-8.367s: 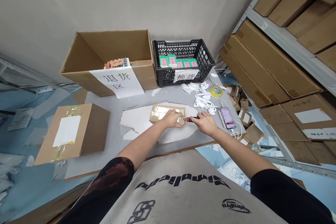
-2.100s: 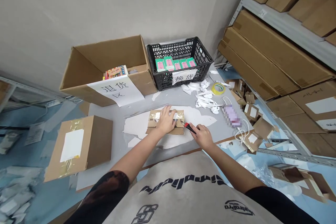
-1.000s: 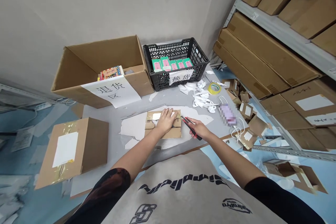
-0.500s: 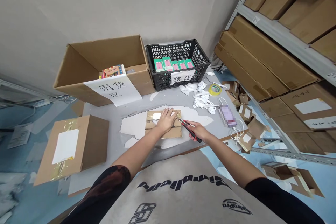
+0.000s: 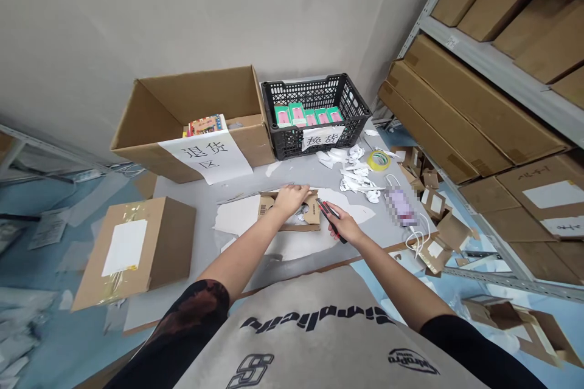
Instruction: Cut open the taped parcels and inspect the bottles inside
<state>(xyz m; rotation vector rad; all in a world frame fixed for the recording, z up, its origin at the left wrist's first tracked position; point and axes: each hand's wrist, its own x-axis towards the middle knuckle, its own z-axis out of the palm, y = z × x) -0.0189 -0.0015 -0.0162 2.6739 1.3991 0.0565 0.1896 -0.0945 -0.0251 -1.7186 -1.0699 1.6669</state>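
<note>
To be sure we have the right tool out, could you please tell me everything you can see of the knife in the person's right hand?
The utility knife has a slim black and red handle, plastic by the look of it, with a small metal end at its tip. It is gripped in the right hand at a slant, its lower end showing below the fingers and its tip pointing towards a corner of the cardboard parcel. I cannot tell whether the tip touches the cardboard or how far the blade is out.

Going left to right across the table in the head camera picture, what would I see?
Taped box → white paper → left hand → right hand with cutter → tape roll → cardboard scraps
</note>
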